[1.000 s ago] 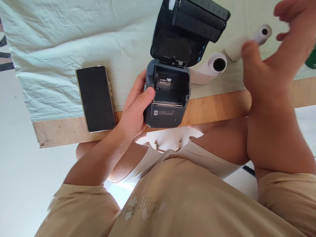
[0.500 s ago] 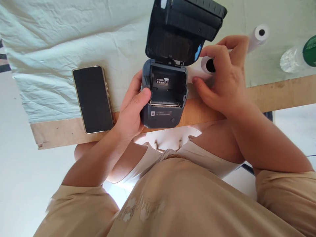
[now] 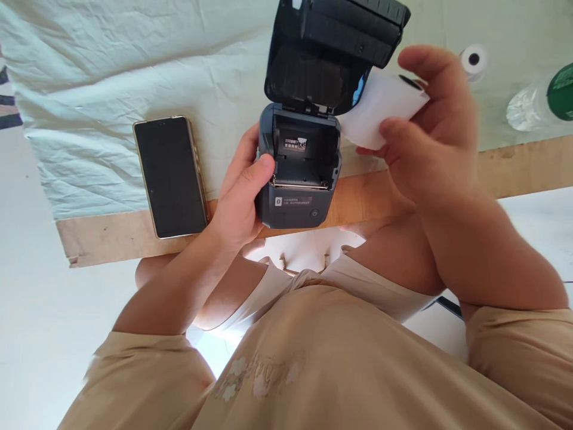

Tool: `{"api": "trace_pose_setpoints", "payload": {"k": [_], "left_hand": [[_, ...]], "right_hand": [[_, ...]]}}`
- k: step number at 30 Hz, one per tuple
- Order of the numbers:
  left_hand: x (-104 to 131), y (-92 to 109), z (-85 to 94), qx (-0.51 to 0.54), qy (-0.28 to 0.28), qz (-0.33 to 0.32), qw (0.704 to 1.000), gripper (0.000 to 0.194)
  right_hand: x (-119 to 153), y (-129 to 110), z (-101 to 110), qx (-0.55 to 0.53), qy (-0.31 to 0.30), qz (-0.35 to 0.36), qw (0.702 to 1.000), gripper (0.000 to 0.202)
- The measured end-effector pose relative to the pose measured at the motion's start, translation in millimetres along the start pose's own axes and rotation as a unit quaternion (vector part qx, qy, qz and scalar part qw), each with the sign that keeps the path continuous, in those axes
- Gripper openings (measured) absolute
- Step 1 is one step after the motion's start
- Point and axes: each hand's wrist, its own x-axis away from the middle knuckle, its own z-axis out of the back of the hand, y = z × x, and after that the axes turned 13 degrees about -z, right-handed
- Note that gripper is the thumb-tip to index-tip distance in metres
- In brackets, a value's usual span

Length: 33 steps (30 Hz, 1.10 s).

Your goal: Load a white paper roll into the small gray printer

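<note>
A dark portable label printer (image 3: 298, 206) is held over the table's near edge, its black lid (image 3: 331, 54) swung up. Inside its bay I see a small printed sticker and no roll. My left hand (image 3: 244, 191) grips the printer's left side, thumb on the rim. Just right of the printer, my right hand (image 3: 430, 125) is closed on a white paper roll (image 3: 380, 107), thumb on the near side and fingers behind. The roll is tilted, its dark core end facing up and right; a loose paper edge shows there. The lid's right corner overlaps part of the roll.
A smartphone (image 3: 172, 176) with a dark screen lies left of the printer. Another white paper roll (image 3: 473, 63) stands at the back right. Near the right edge is a clear bottle with a green label (image 3: 561, 92). A pale green cloth (image 3: 111, 71) covers the wooden table (image 3: 107, 239).
My right hand has taken hold of the nearer paper roll, lifting and tilting it beside the printer's lid. My left hand and the printer have stayed almost in place.
</note>
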Motion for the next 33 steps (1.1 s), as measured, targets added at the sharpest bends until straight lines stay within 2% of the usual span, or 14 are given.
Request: {"api": "trace_pose_setpoints", "payload": {"k": [2, 4, 9, 12, 15, 18, 24, 26, 31, 33], "left_hand": [[0.0, -0.2, -1.9, -0.002, 0.019, -0.006, 1.0, 0.031], [-0.4, -1.6, -1.6, -0.002, 0.024, -0.014, 1.0, 0.031], [-2.1, -3.4, 3.4, 0.0, 0.0, -0.019, 1.0, 0.034], [-1.9, -1.0, 1.6, -0.007, 0.005, -0.011, 1.0, 0.034], [-1.0, 1.2, -2.6, -0.012, 0.017, -0.005, 1.0, 0.032], [-0.4, 1.2, -3.7, -0.017, 0.02, -0.002, 1.0, 0.032], [-0.3, -1.8, 3.4, 0.002, -0.016, -0.012, 1.0, 0.034], [-0.1, -1.0, 3.8, 0.011, -0.009, -0.007, 1.0, 0.03], [-0.3, -0.9, 2.4, 0.01, -0.007, -0.008, 1.0, 0.026], [-0.7, -2.9, 3.1, 0.011, -0.004, -0.019, 1.0, 0.027]], "right_hand": [[-1.5, -1.7, -1.6, -0.084, -0.019, -0.058, 0.995, 0.045], [-3.4, -2.0, -2.0, -0.111, -0.034, -0.078, 0.99, 0.04], [-4.6, 2.1, -0.5, -0.066, -0.062, -0.049, 0.995, 0.055], [-2.7, 2.1, -2.3, -0.076, -0.059, -0.079, 0.992, 0.063], [-2.0, 1.1, -5.5, -0.12, -0.02, -0.125, 0.985, 0.055], [-3.8, 2.7, -5.6, -0.136, -0.013, -0.138, 0.981, 0.044], [-4.8, 6.3, -0.5, -0.051, -0.061, -0.091, 0.993, 0.047], [-3.9, 4.5, -2.0, -0.072, -0.055, -0.084, 0.992, 0.049], [-2.3, -1.1, -7.9, -0.143, -0.052, -0.165, 0.975, 0.057], [-1.4, -1.0, -8.9, -0.135, -0.047, -0.161, 0.977, 0.052]]}}
